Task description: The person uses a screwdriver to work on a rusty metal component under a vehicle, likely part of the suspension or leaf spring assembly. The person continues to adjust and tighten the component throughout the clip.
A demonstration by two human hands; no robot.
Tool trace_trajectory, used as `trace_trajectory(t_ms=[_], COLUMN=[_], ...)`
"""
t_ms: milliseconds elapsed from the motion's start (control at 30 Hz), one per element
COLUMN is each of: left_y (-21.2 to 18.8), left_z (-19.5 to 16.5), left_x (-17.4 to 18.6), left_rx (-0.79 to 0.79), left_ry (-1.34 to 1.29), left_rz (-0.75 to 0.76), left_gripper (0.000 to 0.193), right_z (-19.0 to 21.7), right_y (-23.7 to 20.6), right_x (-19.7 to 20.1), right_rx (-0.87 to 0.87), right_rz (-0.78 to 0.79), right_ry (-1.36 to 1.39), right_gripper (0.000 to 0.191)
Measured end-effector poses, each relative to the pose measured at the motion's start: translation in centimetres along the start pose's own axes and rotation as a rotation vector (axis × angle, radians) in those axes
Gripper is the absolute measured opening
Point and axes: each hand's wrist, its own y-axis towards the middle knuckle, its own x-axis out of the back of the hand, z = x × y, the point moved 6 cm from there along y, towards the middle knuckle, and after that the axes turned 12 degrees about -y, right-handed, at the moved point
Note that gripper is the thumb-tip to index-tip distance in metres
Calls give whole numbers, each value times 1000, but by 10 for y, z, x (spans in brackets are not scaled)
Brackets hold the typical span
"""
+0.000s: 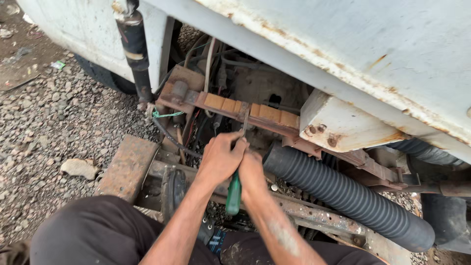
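A screwdriver with a green handle [233,195] points up toward a rusty brown bracket with orange blocks [230,104] under a white vehicle body. My left hand [221,157] is wrapped around the tool's shaft just above the handle. My right hand [251,172] sits right beside it, pressed against the left hand and the shaft. The metal tip [244,118] reaches the rusty bracket. The handle hangs down between my two forearms.
A thick black ribbed hose [343,196] runs down to the right. A white boxed bracket [338,122] hangs from the rusted white panel [353,44]. A black shock absorber [137,54] stands at left. Gravel ground [44,127] and a rusty plate [127,167] lie at left.
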Motion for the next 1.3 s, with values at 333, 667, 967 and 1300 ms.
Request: trace_trajectory(t_ms=[333, 667, 967, 1300], left_y=[2, -5, -9, -11], left_z=[3, -13, -15, -7], left_x=[-4, 1, -7, -11], left_rx=[-10, -90, 98, 111], left_ry=[24, -33, -234, -313], left_rz=[-1, -36, 78, 105], left_gripper=[46, 43, 48, 40], right_z=[13, 13, 28, 41], right_y=[16, 40, 27, 20], right_x=[6, 17, 21, 21], right_rx=[-17, -47, -93, -82], right_rz=[55, 157, 147, 287], right_ry=[-27, -136, -217, -186], right_gripper=[28, 28, 37, 41])
